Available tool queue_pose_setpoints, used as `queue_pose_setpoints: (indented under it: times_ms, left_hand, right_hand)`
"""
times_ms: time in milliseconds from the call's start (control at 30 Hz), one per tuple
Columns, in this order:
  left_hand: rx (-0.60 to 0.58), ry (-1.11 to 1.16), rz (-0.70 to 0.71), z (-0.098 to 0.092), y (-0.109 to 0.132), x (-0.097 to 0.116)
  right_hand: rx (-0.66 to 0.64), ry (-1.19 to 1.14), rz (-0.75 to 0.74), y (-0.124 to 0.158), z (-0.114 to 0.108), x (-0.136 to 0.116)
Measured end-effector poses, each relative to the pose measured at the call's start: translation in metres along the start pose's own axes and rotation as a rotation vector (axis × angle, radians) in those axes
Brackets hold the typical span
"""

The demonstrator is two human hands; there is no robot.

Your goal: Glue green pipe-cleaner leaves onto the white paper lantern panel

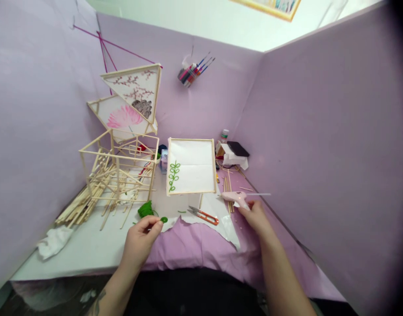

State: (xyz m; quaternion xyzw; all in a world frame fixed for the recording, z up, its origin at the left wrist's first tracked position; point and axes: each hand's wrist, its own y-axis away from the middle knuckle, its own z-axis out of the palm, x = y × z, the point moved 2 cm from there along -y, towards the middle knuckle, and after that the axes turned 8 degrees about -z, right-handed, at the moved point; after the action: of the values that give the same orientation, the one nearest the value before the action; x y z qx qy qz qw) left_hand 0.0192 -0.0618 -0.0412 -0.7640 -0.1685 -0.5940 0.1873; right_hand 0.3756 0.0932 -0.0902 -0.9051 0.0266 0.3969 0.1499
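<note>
Between the thumb and fingers of my left hand is a small green piece, rounded in shape. My right hand grips the handle of a pink glue gun, whose nozzle points left and whose clear glue stick juts out to the right. A ball of green yarn lies just above my left hand. Orange-handled snips rest between the hands. Behind them, a white panel in a wooden frame leans upright, with a green leafy sprig along its left side.
At the left are a wooden stick frame, a pile of sticks and a crumpled tissue. Painted panels hang above. A pen holder is on the back wall. A black item sits at the back right.
</note>
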Motion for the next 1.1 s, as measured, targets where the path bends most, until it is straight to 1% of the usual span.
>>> queue_pose_setpoints:
  times_ms: [67, 133, 233, 333, 367, 467, 533, 600, 667, 767, 867, 933, 1000, 1100]
  left_hand:
    - [0.005, 0.01, 0.005, -0.002, -0.001, 0.0]
    - [0.012, 0.009, 0.014, -0.005, -0.003, 0.0]
    - [0.027, -0.017, 0.048, -0.009, -0.01, 0.002]
    - [0.056, -0.055, 0.116, -0.016, -0.021, 0.012]
    - [0.063, -0.069, 0.148, -0.018, -0.026, 0.018]
    - [0.037, -0.112, 0.28, -0.021, -0.042, 0.041]
    - [-0.006, -0.148, 0.389, -0.021, -0.051, 0.055]
    - [-0.047, -0.172, 0.48, -0.02, -0.058, 0.064]
    - [-0.068, -0.168, 0.554, -0.018, -0.063, 0.067]
    - [-0.097, -0.137, 0.655, -0.016, -0.067, 0.062]
    - [-0.146, -0.161, 0.682, -0.017, -0.069, 0.055]
    - [-0.158, -0.184, 0.672, -0.02, -0.072, 0.052]
    - [-0.158, -0.189, 0.654, -0.023, -0.074, 0.049]
    - [-0.142, -0.179, 0.624, -0.024, -0.076, 0.046]
  right_hand:
    - [0.066, -0.098, 0.051, 0.0, -0.006, -0.009]
    - [0.115, -0.258, 0.042, -0.001, -0.016, -0.023]
    - [0.092, -0.458, -0.022, -0.008, -0.032, -0.054]
    - [0.08, -0.603, -0.02, -0.019, -0.045, -0.086]
    - [0.05, -0.661, -0.022, -0.022, -0.046, -0.096]
    - [-0.142, -0.808, -0.117, -0.027, -0.044, -0.127]
    - [-0.251, -0.815, -0.191, -0.027, -0.039, -0.144]
    - [-0.332, -0.774, -0.264, -0.026, -0.032, -0.161]
    - [-0.416, -0.715, -0.36, -0.026, -0.025, -0.178]
    - [-0.569, -0.596, -0.507, -0.03, -0.016, -0.203]
    - [-0.679, -0.489, -0.584, -0.038, -0.009, -0.218]
    - [-0.7, -0.432, -0.6, -0.044, -0.005, -0.221]
    - [-0.708, -0.401, -0.592, -0.05, -0.001, -0.22]
    - [-0.72, -0.42, -0.541, -0.054, 0.005, -0.218]
